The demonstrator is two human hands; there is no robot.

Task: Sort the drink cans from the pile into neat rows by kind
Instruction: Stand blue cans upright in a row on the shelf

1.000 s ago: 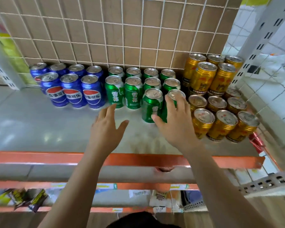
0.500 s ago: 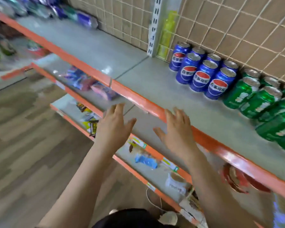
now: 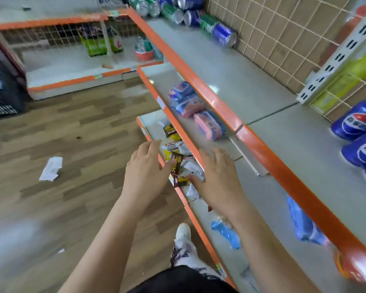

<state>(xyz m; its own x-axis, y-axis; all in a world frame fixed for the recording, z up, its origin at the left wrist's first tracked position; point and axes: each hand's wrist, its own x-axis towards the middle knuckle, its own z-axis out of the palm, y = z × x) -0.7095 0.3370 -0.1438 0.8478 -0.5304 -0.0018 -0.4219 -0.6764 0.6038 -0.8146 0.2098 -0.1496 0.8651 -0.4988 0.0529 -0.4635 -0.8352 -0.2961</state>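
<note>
Head view, lower centre: left hand (image 3: 145, 172) and right hand (image 3: 218, 178) both empty, fingers spread, hovering over snack packets (image 3: 178, 163) on a lower shelf. Pile of cans (image 3: 184, 11) lying jumbled at upper centre on top shelf (image 3: 230, 66), well apart from both hands. Blue cans (image 3: 355, 123) standing together at right edge. Risk: loose cans rolling toward orange shelf edge if one pulled carelessly from jumble.

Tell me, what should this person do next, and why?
Probably walk and reach toward the jumbled cans lying at the far end of the top shelf and pick one up. The left hand and right hand are both open and empty, while the blue cans nearby already stand grouped.
</note>
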